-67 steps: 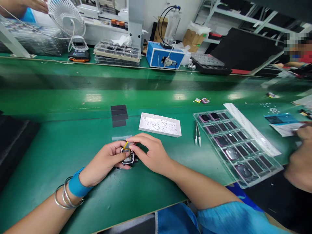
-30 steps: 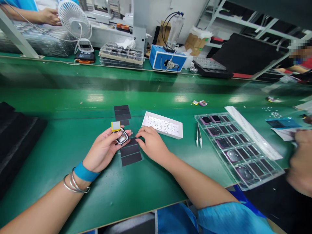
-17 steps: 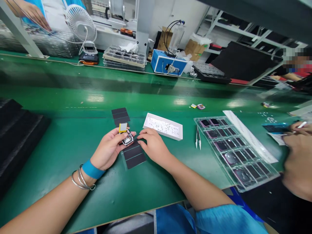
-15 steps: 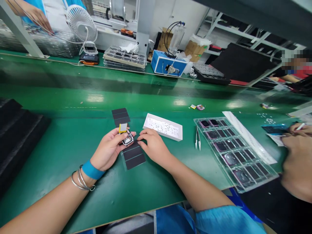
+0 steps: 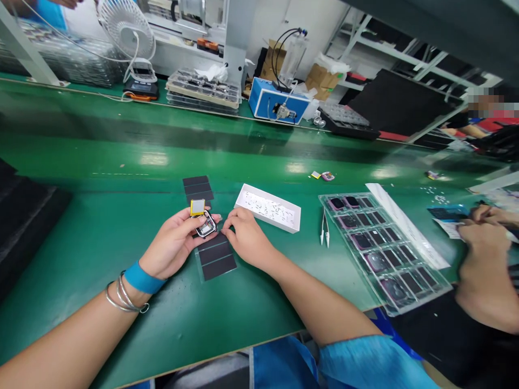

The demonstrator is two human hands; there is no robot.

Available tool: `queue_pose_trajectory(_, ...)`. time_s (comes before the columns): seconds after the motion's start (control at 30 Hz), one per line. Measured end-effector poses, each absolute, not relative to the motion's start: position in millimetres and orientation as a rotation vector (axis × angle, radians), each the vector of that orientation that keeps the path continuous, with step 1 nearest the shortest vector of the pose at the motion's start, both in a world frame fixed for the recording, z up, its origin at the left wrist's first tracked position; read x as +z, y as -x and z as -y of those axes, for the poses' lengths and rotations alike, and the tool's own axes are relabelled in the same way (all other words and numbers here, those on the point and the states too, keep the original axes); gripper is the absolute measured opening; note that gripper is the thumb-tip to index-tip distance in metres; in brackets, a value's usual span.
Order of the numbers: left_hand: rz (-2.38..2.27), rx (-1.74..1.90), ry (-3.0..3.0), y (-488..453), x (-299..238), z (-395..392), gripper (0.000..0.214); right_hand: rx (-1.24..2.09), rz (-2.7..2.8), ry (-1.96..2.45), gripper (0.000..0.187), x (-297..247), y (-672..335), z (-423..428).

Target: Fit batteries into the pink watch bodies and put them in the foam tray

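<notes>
My left hand (image 5: 172, 240) is closed round an opened smartwatch case (image 5: 206, 226), its inner parts facing up. A small battery with yellow edges (image 5: 198, 207) stands out from the case's upper side, by my left thumb. Just right of the case, my right hand (image 5: 247, 235) has thumb and forefinger pinched together; what lies between them is too small to make out. Below both hands is a clear sheet with black strips (image 5: 218, 262). A second sheet of black strips (image 5: 197, 188) lies beyond the watch case.
A white box (image 5: 299, 224) holds many tiny pieces. White-tipped tweezers (image 5: 324, 232) lie beside a clear tray (image 5: 352, 256) of watch parts. Black foam (image 5: 32, 232) is at left. A co-worker's hands (image 5: 484, 221) are at right. A blue machine (image 5: 263, 102) stands on the back ledge.
The whole view has shifted slightly. My left hand still holds the watch case, tilted a little differently, and my right fingers stay pinched beside it. The co-worker's hands at right have moved together.
</notes>
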State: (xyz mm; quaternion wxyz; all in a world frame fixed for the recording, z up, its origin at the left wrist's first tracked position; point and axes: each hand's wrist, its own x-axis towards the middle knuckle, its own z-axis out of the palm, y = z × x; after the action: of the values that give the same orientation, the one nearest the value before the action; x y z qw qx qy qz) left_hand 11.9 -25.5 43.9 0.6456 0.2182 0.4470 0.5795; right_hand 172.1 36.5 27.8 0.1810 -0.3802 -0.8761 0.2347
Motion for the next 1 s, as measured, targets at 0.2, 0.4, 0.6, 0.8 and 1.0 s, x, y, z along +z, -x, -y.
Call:
queue_pose_trajectory(0.2, -0.984, 1.291, -0.569, -10.0, 41.6, 24.8, 0.029, 0.520, 2.615, 0.823, 0.007, 29.1, -180.9, -30.6)
queue_pose_trajectory(0.4, -1.010, 1.299, -0.615, -8.7, 40.8, 28.6, 0.030, 0.580, 2.318, 0.651, 0.007, 50.4, -190.2, -22.5)
queue_pose_trajectory(0.6, -1.091, 1.143, -0.617, -13.0, 44.7, 37.3, 0.039, 1.131, 1.839, 0.664, 0.007, 49.1, -185.3, -18.5)
queue_pose_trajectory(0.8, -1.132, 1.091, -0.670, -19.3, 42.0, 39.1, 0.045, 1.548, 1.677, 0.723, 0.015, 36.5, -178.2, -20.2)
queue_pose_trajectory(1.0, -1.135, 1.077, -0.699, -18.6, 40.0, 37.6, 0.039, 1.361, 1.888, 0.740, 0.011, 41.7, -178.0, -15.9)
